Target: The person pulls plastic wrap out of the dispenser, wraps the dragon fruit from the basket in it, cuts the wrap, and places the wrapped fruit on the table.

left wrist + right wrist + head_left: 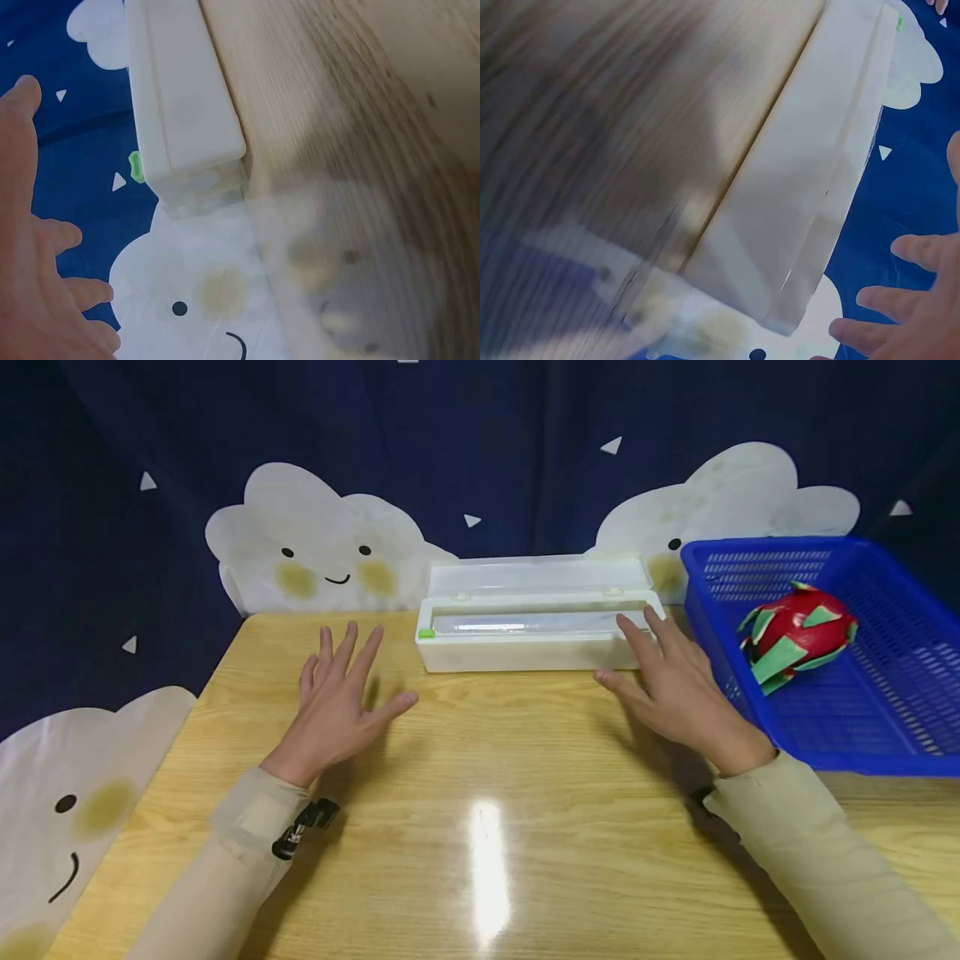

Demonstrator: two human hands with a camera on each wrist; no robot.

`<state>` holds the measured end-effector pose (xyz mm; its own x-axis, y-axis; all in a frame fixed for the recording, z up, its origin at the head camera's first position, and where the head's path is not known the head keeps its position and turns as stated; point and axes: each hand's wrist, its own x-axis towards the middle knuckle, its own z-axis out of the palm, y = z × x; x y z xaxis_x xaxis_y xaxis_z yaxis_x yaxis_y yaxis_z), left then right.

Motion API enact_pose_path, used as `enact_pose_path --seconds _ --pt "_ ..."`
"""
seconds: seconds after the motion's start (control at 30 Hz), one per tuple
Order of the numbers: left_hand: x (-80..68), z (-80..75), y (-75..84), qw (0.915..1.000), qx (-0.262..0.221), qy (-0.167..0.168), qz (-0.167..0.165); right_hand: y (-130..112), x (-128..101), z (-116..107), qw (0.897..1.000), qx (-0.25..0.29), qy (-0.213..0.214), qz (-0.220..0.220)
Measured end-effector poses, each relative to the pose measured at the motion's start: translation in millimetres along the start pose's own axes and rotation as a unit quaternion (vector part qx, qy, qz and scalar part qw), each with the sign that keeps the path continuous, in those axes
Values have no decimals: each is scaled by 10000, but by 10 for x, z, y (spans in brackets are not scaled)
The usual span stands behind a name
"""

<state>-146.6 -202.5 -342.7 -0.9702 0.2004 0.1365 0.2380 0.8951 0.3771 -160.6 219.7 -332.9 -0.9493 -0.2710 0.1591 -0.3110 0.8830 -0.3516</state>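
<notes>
A long white dispenser box (525, 647) lies across the far middle of the wooden table (480, 827), its clear lid (536, 575) flipped up and a roll of film (525, 625) showing inside. My left hand (337, 693) hovers over the table left of the box, fingers spread, holding nothing. My right hand (667, 681) is at the box's right end with straight fingers, its fingertips over the box's top edge. The left wrist view shows the box's (184, 112) left end and my fingers (45, 285). The right wrist view shows the box's (810, 195) front wall.
A blue plastic basket (885, 727) sits at the table's right, holding a red dragon fruit (798, 631) with green scales. A dark blue backdrop with white cloud shapes (315, 547) hangs behind the table. A small green tab (426, 633) marks the box's left end.
</notes>
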Motion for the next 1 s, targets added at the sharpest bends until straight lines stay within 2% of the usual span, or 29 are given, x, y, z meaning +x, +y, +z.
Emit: enact_pose_path --seconds 0.4,0.77,1.0 --pt "279 81 69 9975 -365 502 350 -11 181 40 9969 342 704 108" --pt "434 154 84 9945 -551 773 434 -8 320 148 9912 557 1198 0" --pt "526 200 81 9916 -948 726 489 -7 409 197 9883 664 1372 -7"
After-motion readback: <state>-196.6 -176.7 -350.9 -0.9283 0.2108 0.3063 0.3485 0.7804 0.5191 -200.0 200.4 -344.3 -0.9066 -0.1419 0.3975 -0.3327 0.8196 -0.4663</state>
